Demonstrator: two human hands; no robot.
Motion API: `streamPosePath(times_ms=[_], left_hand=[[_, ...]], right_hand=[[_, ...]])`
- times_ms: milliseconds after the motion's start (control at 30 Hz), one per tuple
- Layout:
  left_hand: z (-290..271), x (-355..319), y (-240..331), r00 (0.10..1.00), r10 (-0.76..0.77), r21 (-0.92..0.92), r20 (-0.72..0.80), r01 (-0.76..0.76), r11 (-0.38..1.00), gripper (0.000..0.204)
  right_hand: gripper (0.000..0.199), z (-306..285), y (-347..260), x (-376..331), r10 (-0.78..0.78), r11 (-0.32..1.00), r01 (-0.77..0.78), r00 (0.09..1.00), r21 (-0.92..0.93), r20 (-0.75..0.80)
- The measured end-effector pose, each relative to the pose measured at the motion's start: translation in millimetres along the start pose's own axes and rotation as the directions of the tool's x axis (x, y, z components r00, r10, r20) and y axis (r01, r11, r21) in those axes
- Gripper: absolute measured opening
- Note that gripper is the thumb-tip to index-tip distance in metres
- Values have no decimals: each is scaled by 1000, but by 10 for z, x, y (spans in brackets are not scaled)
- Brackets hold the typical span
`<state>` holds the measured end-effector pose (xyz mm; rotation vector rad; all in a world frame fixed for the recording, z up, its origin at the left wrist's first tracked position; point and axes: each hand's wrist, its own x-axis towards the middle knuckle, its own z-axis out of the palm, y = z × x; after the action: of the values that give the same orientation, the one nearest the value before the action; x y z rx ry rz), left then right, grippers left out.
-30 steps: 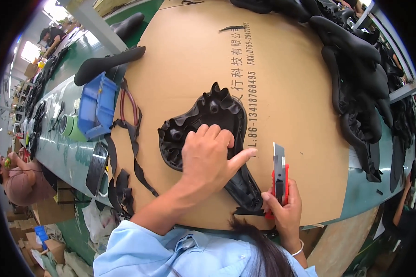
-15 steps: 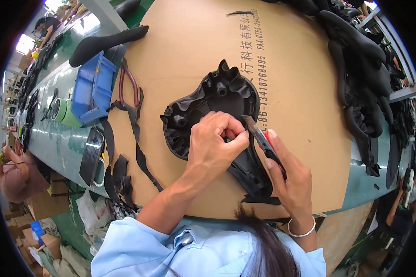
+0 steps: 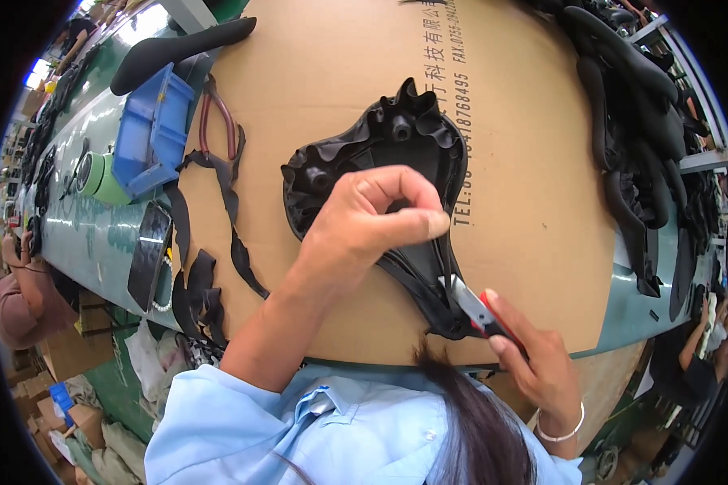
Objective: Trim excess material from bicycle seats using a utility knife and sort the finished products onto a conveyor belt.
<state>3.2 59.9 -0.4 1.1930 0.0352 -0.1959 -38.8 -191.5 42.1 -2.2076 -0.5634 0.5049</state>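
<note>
A black bicycle saddle [image 3: 416,166] lies upside down, its wide end away from me and its narrow nose toward me. Gathered folds of black cover stand up along its wide rim. My left hand [image 3: 352,218] is above the saddle, thumb and forefinger pinched on a thin black cover strip [image 3: 446,257] that runs down toward the nose. Wrapped in my right hand [image 3: 538,360] is a utility knife [image 3: 477,307] with a red and black handle. Its blade meets the strip at the right edge of the nose.
Under the saddle is a cardboard sheet [image 3: 542,267]. To the left are pincers [image 3: 205,121], black offcuts [image 3: 198,295], a blue bin [image 3: 152,133], a green round container [image 3: 101,178] and a phone [image 3: 150,250]. Black saddles [image 3: 635,89] pile up at right.
The knife has moved toward me, from mid-saddle down to the nose, and the strip now stretches between my pinch and the blade. My left hand keeps its pinch.
</note>
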Motion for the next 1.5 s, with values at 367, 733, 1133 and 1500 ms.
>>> streamPosePath(times_ms=[367,733,1133,1500], left_hand=[[74,-130,206,692,239,383,681,-615,690,15],[-202,-89,135,826,134,804,548,-564,190,8],[-239,-64,41,809,218,797,546,-582,162,10],[48,-200,28,882,61,875,468,-472,105,10]], right_hand=[[89,638,207,-192,269,887,-37,852,460,-449],[61,458,132,-109,-258,963,186,840,-194,-477],[65,309,-134,-93,-229,720,140,973,-679,-42],[57,-318,-203,-25,-246,360,331,936,-872,254]])
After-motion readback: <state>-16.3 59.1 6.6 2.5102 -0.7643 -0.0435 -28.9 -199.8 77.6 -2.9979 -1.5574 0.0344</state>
